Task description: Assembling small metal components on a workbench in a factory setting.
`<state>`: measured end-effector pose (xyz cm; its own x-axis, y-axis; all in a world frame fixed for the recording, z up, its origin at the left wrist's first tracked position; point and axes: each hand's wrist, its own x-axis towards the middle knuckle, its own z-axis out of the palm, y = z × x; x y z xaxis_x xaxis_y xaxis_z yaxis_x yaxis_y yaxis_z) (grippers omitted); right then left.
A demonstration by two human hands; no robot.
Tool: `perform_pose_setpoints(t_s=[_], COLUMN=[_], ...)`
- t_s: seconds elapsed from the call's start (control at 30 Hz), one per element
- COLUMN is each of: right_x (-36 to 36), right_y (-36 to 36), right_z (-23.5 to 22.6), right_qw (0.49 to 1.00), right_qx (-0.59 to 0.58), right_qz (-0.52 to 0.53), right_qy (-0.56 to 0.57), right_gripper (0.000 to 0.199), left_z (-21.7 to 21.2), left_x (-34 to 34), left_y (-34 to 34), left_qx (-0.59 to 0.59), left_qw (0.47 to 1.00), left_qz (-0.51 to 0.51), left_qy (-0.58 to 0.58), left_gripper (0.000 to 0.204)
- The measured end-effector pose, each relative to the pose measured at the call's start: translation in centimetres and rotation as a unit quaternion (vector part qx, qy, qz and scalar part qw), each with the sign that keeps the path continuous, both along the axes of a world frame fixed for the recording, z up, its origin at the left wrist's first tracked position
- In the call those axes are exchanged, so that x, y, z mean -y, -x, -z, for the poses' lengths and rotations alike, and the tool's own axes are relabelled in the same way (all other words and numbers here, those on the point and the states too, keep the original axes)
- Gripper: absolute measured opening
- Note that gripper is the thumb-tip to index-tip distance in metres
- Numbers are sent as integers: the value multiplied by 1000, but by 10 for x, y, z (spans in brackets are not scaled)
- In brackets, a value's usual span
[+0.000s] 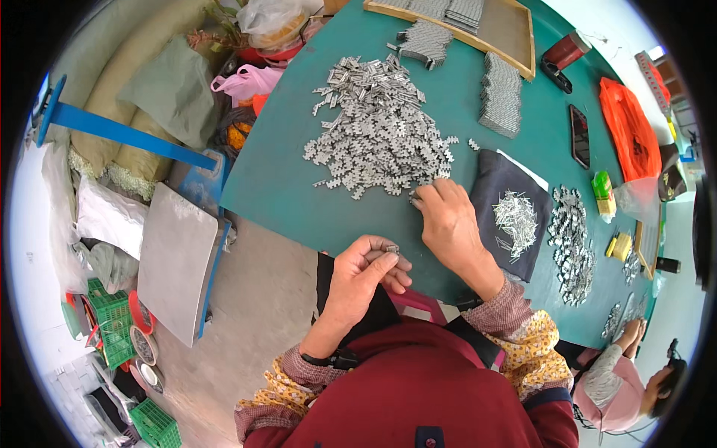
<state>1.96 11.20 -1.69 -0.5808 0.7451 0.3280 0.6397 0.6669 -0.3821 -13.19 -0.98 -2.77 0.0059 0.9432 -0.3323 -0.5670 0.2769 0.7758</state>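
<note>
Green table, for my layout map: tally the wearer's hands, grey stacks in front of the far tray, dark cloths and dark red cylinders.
Hands (left hand, right hand): 2
Grey stacks: 2
Dark cloth: 1
Dark red cylinder: 1
Total: 6

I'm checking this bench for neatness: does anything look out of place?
Slightly: one toothed metal piece lies apart on the green tabletop, between the loose heap and the dark cloth, as if strayed. Nothing looks clearly damaged.
</note>
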Motion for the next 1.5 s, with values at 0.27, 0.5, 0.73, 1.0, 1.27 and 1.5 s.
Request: perform_pose_setpoints(t_s=[0.27, 0.5, 0.73, 1.0, 1.27, 1.5], right_x=[30, 50, 50, 53, 55, 60], right_y=[-15, -17, -25, -32, -31, -16], right_z=[-17, -12, -24, -27, -13, -19], right_qw=[874, 820, 837, 884, 840, 846], right_qx=[-197, -322, -282, -214, -346, -355], right_qz=[87, 69, 72, 64, 66, 92], right_qy=[436, 467, 464, 410, 413, 387], right_gripper=[9, 12, 18, 16, 16, 9], left_z=[-1, -1, -5, -3, -5, -4], left_x=[-13, -15, -13, -13, -13, -10], left_y=[-5, -18, -28, -32, -36, -31], left_qx=[1, -15, -24, -61, -31, -5], left_qw=[998, 998, 998, 997, 999, 998], left_qz=[-61, -55, -51, -36, -35, -61], left_qy=[-16, -20, -11, -13, -9, -29], left_gripper=[10, 9, 8, 9, 9, 9])
